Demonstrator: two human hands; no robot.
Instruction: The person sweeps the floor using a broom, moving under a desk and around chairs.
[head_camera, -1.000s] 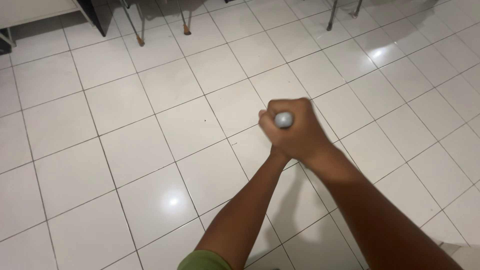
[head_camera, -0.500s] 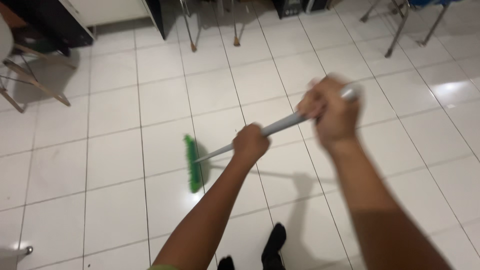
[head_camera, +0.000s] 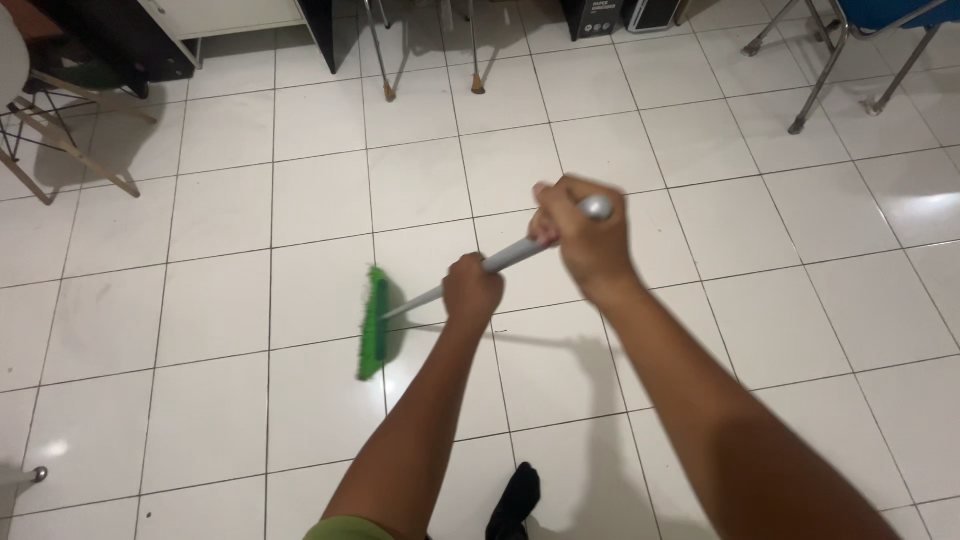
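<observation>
Now | broom handle (head_camera: 500, 262) is running from frame centre down-left to green brush head (head_camera: 373, 322) resting on white tiled floor (head_camera: 200, 300) | left hand (head_camera: 472, 290) is gripping lower, nearer the head | right hand (head_camera: 580, 232) is clenching the top end.

Bare forearms, an olive-green short sleeve (head_camera: 350, 527) and a black sock (head_camera: 512, 500).

- The broom head (head_camera: 373, 322) is resting on the tiled floor (head_camera: 200, 300), left of both hands.
- The left hand (head_camera: 472, 290) is sitting lower on the handle (head_camera: 510, 256), the right hand (head_camera: 585, 235) at its top end.
- Chair legs (head_camera: 820, 85) are standing far right; a wooden-legged chair (head_camera: 60, 130) is standing far left.
</observation>
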